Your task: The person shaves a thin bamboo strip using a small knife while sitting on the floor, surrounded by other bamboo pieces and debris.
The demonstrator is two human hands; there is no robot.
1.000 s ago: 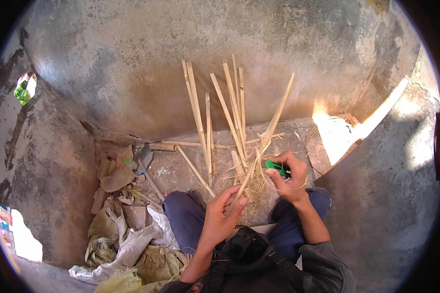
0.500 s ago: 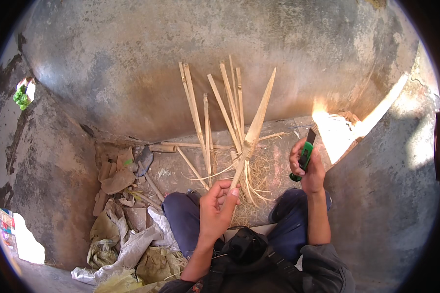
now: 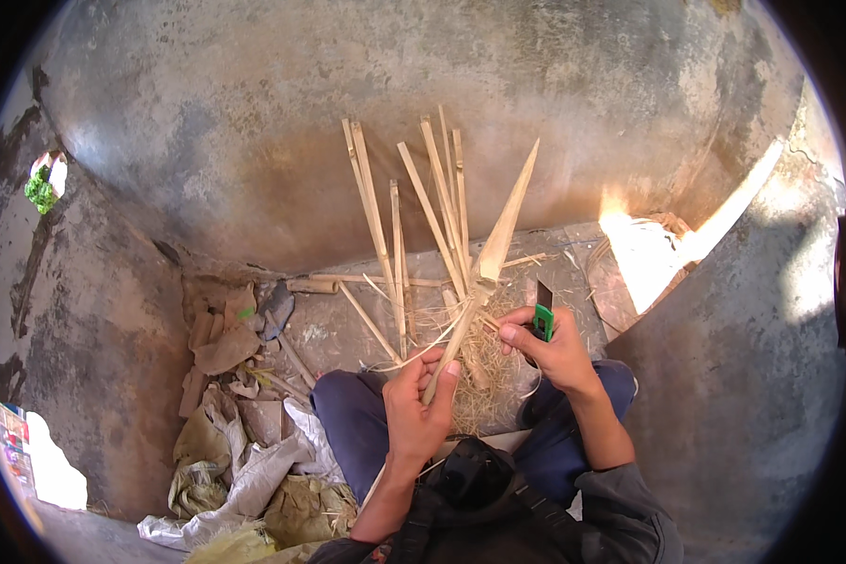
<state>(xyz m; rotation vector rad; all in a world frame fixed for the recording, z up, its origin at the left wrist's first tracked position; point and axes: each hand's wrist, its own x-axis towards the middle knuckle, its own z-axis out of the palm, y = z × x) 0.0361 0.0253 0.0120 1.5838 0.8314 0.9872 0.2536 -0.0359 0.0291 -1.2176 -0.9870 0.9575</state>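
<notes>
So, L hand (image 3: 417, 402) w/ grip closed round long, tapered, pale bamboo strip (image 3: 496, 252); R hand (image 3: 562, 353) w/ grip on green-handled, dark-bladed cutter (image 3: 543, 321), nr pale, thin shavings (image 3: 481, 402).

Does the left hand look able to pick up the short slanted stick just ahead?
Probably not without letting go: the slanted stick looks close, but the left hand grips the pointed bamboo strip.
</notes>
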